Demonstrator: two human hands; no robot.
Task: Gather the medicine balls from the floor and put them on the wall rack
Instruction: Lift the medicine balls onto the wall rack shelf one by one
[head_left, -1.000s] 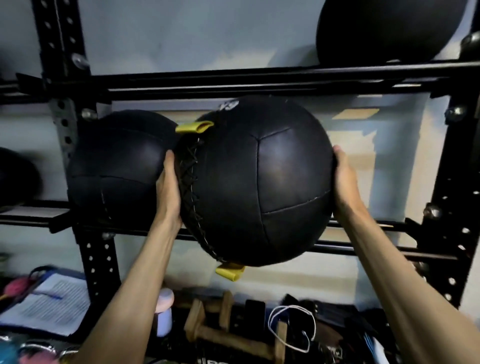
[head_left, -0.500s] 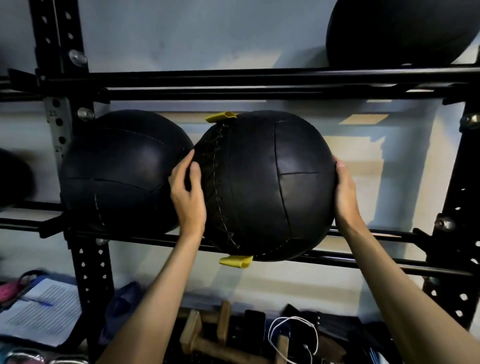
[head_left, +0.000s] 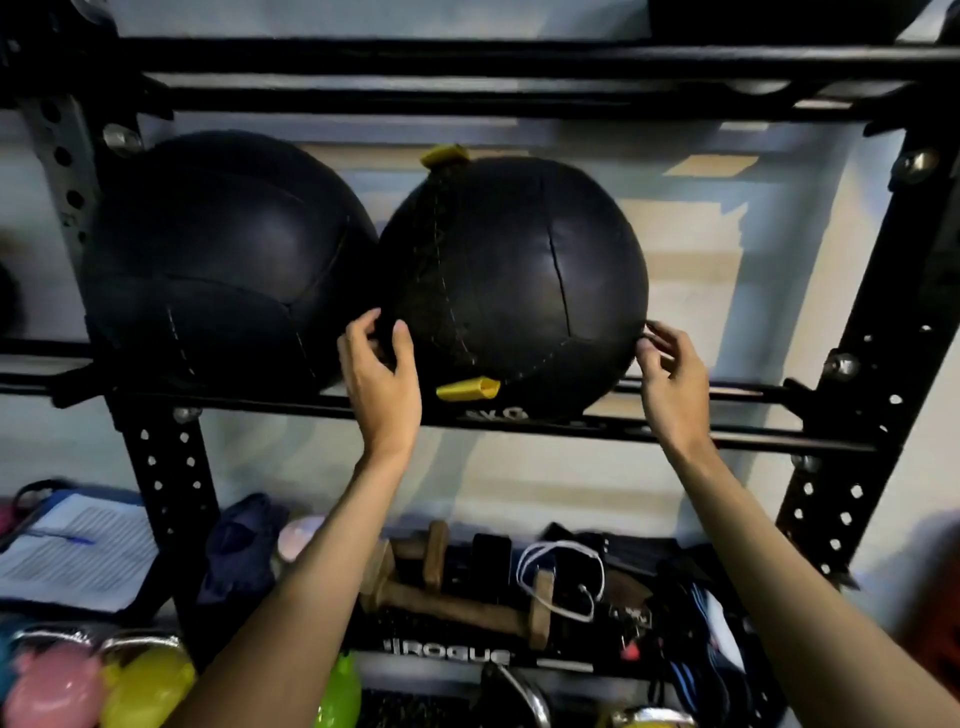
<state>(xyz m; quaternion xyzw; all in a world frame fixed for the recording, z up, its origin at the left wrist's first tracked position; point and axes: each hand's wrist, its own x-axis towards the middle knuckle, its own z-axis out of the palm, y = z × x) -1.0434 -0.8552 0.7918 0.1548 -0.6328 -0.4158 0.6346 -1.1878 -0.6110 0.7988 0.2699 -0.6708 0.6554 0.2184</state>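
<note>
A black medicine ball with yellow tabs (head_left: 519, 280) sits on the middle rails of the black wall rack (head_left: 727, 439), touching a second black medicine ball (head_left: 223, 260) on its left. My left hand (head_left: 382, 369) is at the ball's lower left, fingers loosely curled, thumb and fingertips barely touching it. My right hand (head_left: 672, 374) is at its lower right, fingers relaxed and just off the surface. Neither hand holds anything. Another ball's underside (head_left: 769, 21) shows on the rail above.
Rack uprights stand at left (head_left: 166, 483) and right (head_left: 862, 415). Below are wooden parallettes (head_left: 447, 597), a white cord (head_left: 561, 577), straps, a clipboard with papers (head_left: 78, 551), and pink and yellow kettlebells (head_left: 104, 680).
The ball has settled onto the rails beside the other ball. Both hands slid down its sides and loosened their hold, and now sit at its lower edges.
</note>
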